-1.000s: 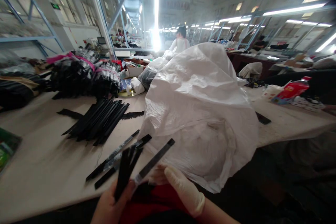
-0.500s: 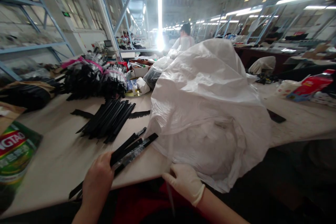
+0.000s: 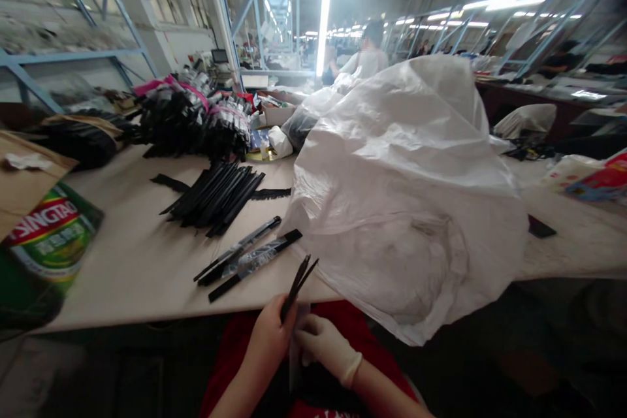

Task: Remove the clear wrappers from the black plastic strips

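Note:
My bare left hand (image 3: 271, 332) is closed around a few narrow black strips (image 3: 298, 282), whose ends stick up past the table edge. Close beside it, my right hand (image 3: 329, 347), in a pale glove, pinches a thin clear plastic sleeve (image 3: 294, 366) over my lap. The lower part of the strips is hidden by the left hand, and I cannot tell whether they reach into the sleeve. On the table in front lie a few black strips in clear wrapping (image 3: 259, 257). Behind them is a pile of loose black strips (image 3: 215, 197).
A large white plastic bag (image 3: 392, 170) spreads over the table's middle and hangs past its front edge. Tied bundles of black strips (image 3: 179, 117) stand at the back left. A green Tsingtao bag (image 3: 53, 235) is at left. Farther back, a person (image 3: 367, 55) works.
My left hand has moved right and down to my right hand, carrying black strips. Wrapped strips now lie on the table where it was. The view has shifted left.

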`<control>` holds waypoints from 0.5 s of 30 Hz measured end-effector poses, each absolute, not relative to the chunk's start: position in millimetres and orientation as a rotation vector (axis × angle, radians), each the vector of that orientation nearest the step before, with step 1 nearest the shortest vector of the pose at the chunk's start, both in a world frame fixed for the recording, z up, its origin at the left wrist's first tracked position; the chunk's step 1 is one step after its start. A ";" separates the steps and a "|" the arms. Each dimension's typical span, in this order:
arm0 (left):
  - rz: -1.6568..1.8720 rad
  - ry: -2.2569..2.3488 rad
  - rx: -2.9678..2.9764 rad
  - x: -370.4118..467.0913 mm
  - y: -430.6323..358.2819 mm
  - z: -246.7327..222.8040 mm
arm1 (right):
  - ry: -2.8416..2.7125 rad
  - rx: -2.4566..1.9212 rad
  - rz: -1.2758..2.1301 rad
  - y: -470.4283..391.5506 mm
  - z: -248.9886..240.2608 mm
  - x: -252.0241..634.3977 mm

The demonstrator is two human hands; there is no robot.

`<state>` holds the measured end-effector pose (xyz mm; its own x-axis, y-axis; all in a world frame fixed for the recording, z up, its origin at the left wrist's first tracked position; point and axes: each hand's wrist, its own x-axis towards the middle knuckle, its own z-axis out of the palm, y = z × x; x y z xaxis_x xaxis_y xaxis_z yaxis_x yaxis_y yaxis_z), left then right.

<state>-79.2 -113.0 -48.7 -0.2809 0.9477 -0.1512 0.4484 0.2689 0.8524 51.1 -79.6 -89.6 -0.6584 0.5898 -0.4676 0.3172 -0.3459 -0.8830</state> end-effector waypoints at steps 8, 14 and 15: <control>0.957 1.691 1.200 -83.6 -108.7 -29.0 | -1.479 -1.040 2.303 -76.1 -52.9 65.2; 1.047 1.778 1.305 -75.4 -95.1 -1.6 | -1.508 -1.133 1.979 -77.0 -41.1 65.3; 1.046 1.788 1.330 -75.1 -94.2 0.7 | -1.524 -1.119 2.004 -76.3 -40.5 65.4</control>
<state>-75.1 -94.2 0.7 -0.2584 0.9648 -0.0486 0.4304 0.1601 0.8883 65.4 -76.3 -40.5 -0.6086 0.7068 -0.3605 0.1583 -0.3370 -0.9281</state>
